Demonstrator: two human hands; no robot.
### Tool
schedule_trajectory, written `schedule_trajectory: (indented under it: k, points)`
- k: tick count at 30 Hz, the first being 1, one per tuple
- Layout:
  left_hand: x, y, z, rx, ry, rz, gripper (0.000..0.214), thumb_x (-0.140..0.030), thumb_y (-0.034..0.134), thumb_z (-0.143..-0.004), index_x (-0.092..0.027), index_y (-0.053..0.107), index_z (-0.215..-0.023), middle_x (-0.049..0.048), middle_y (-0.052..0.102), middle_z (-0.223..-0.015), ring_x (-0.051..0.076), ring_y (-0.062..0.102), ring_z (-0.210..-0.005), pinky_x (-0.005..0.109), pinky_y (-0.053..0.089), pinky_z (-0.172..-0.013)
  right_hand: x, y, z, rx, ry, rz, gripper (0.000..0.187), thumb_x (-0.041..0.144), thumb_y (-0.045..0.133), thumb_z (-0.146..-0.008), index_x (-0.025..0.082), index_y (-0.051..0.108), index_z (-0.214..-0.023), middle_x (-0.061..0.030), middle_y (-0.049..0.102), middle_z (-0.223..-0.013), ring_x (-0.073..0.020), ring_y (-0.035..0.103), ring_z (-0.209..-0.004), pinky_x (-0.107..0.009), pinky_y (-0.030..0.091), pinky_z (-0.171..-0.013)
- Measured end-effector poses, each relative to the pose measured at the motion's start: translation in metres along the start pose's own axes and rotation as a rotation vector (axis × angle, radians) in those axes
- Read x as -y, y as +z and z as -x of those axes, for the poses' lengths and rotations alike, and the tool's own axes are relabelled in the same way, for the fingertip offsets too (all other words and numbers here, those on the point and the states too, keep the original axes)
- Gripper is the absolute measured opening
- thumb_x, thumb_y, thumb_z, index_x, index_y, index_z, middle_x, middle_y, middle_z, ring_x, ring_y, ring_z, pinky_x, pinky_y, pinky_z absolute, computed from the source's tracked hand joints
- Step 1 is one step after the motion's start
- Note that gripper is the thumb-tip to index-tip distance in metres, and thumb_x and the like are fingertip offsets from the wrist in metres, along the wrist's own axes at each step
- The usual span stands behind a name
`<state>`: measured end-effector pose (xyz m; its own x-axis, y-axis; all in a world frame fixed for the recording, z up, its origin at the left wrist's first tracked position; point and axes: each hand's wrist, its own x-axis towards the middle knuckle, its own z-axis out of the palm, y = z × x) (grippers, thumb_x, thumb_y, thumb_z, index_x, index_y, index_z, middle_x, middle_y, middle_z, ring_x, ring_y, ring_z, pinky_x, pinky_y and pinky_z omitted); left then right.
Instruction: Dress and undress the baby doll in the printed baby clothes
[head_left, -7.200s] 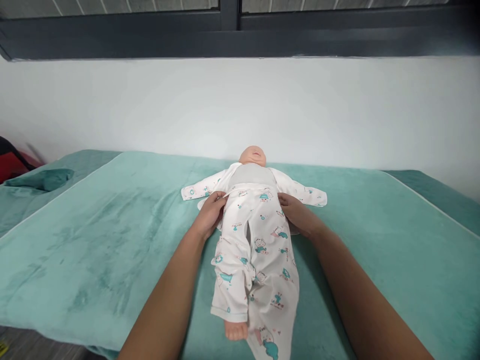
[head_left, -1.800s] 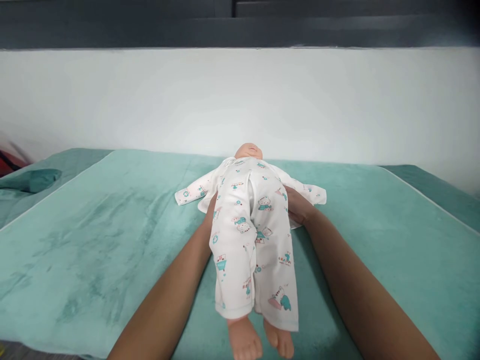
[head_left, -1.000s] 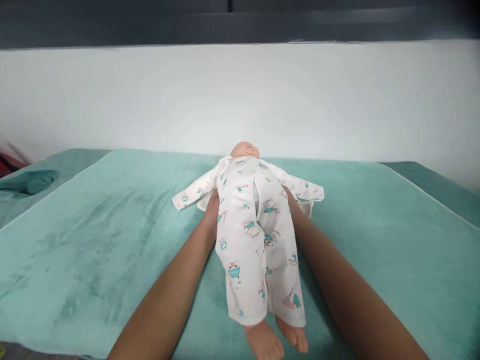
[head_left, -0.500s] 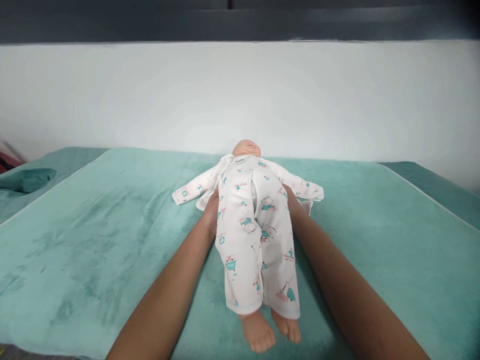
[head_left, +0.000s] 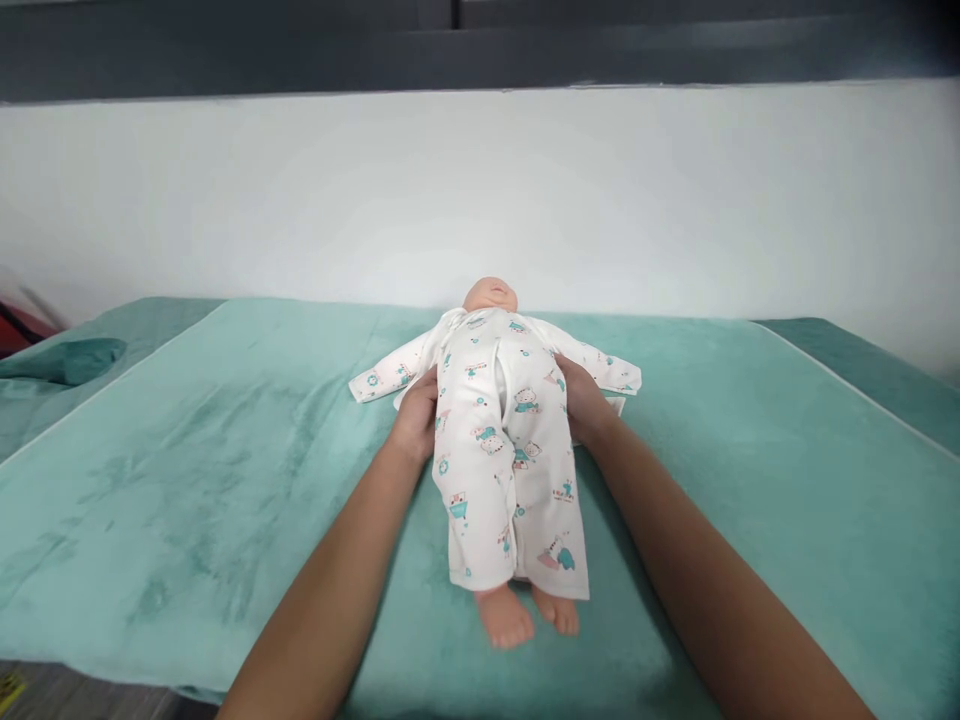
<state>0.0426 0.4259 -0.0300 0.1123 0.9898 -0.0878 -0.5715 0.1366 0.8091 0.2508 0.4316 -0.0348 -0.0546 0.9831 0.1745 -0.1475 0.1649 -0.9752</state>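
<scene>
A baby doll (head_left: pixel 491 293) lies on its back, its head toward the wall and its bare feet (head_left: pixel 507 617) toward me. It wears a white printed top (head_left: pixel 386 372) with the sleeves spread out, and matching white trousers (head_left: pixel 480 480) reaching high over its belly. At the left side of the waist, my left hand (head_left: pixel 418 415) grips the trousers, its fingertips tucked out of sight. Opposite it, my right hand (head_left: pixel 585 400) is closed on the trousers' right side, its fingers partly hidden behind the fabric. The top's lower edge spreads out beside both hands.
Green plush cloth (head_left: pixel 225 480) covers the bed under the doll. A white wall (head_left: pixel 480 180) rises behind, with a dark band (head_left: pixel 225 50) above it. A folded green cloth (head_left: pixel 64 360) and something red (head_left: pixel 15 330) are at the far left. Floor shows at lower left.
More of both hands shows beside the waist now. The doll's feet and trouser cuffs sit farther from me, higher in the view. The camera has shifted slightly.
</scene>
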Motion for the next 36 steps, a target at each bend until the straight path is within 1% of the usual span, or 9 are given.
schedule_trajectory:
  k: [3,6,9,12,17,21,25,30,36]
  points:
    - [0.0,-0.006,0.013,-0.009,0.043,-0.017,0.057,-0.011,0.066,-0.065,-0.016,0.064,-0.122,0.01,0.07,-0.12,0.028,0.063,-0.115,0.045,0.045,-0.106,-0.002,0.0,0.015,-0.136,-0.033,0.068,0.049,0.038,0.073,-0.07,0.023,0.066,-0.117,-0.0078,0.066,-0.129,-0.0288,0.06,-0.12,-0.046,0.049,-0.101]
    - [0.001,-0.014,0.046,-0.096,0.104,-0.108,0.053,-0.011,0.066,-0.067,-0.018,0.064,-0.119,0.0104,0.066,-0.127,0.028,0.061,-0.117,0.044,0.044,-0.107,0.002,0.002,0.055,-0.27,-0.083,0.217,0.051,0.035,0.066,-0.078,0.026,0.058,-0.127,-0.008,0.056,-0.141,-0.0266,0.053,-0.13,-0.048,0.042,-0.109]
    - [0.008,-0.025,0.101,-0.157,0.166,-0.314,0.04,-0.02,0.067,-0.076,-0.021,0.063,-0.116,0.0091,0.064,-0.127,0.026,0.06,-0.116,0.043,0.045,-0.104,0.015,0.012,0.117,-0.188,-0.198,0.426,0.037,0.033,0.054,-0.09,0.03,0.057,-0.127,-0.0057,0.051,-0.145,-0.0255,0.047,-0.135,-0.051,0.037,-0.113]
    - [0.02,-0.034,0.16,-0.032,0.203,-0.602,0.036,-0.02,0.064,-0.079,-0.025,0.064,-0.115,0.0075,0.06,-0.127,0.025,0.059,-0.116,0.042,0.045,-0.102,0.031,0.03,0.177,-0.018,-0.351,0.646,0.029,0.026,0.055,-0.09,0.032,0.058,-0.119,-0.0059,0.05,-0.145,-0.0266,0.044,-0.137,-0.051,0.039,-0.111]
    - [0.041,-0.034,0.221,0.023,0.375,-0.997,0.056,-0.006,0.06,-0.075,-0.032,0.059,-0.125,0.0063,0.047,-0.127,0.023,0.048,-0.126,0.041,0.038,-0.111,0.041,0.061,0.22,0.091,-0.439,1.042,0.034,0.015,0.053,-0.088,0.029,0.057,-0.118,-0.0071,0.068,-0.119,-0.0292,0.056,-0.119,-0.055,0.039,-0.105]
    - [0.053,-0.023,0.231,0.028,0.425,-1.197,0.068,-0.013,0.071,-0.074,-0.035,0.053,-0.135,0.0074,0.043,-0.127,0.026,0.048,-0.122,0.042,0.043,-0.107,0.039,0.076,0.218,0.079,-0.411,1.216,0.028,0.011,0.049,-0.09,0.025,0.06,-0.111,-0.0076,0.071,-0.109,-0.0287,0.06,-0.111,-0.056,0.032,-0.108]
    - [0.057,-0.013,0.229,-0.013,0.595,-1.38,0.05,-0.017,0.063,-0.083,-0.031,0.058,-0.132,0.0087,0.047,-0.116,0.023,0.053,-0.104,0.041,0.051,-0.092,0.029,0.08,0.211,0.087,-0.43,1.203,0.015,0.013,0.054,-0.091,0.023,0.061,-0.099,-0.0044,0.071,-0.099,-0.025,0.061,-0.105,-0.051,0.029,-0.111]
    - [0.058,-0.016,0.229,-0.069,0.764,-1.326,0.037,-0.011,0.059,-0.085,-0.024,0.064,-0.12,0.006,0.05,-0.103,0.017,0.056,-0.093,0.03,0.053,-0.081,0.015,0.082,0.21,0.006,-0.459,1.079,0.016,0.01,0.053,-0.09,0.023,0.06,-0.093,-0.0003,0.07,-0.094,-0.0208,0.06,-0.102,-0.049,0.024,-0.115]
    - [0.055,-0.02,0.228,-0.108,0.735,-1.229,0.03,-0.013,0.064,-0.084,-0.023,0.064,-0.112,0.0033,0.052,-0.099,0.014,0.059,-0.089,0.025,0.051,-0.078,0.013,0.08,0.215,0.008,-0.494,0.943,0.017,0.009,0.053,-0.088,0.023,0.06,-0.092,0.0013,0.067,-0.089,-0.0183,0.06,-0.096,-0.051,0.021,-0.117]
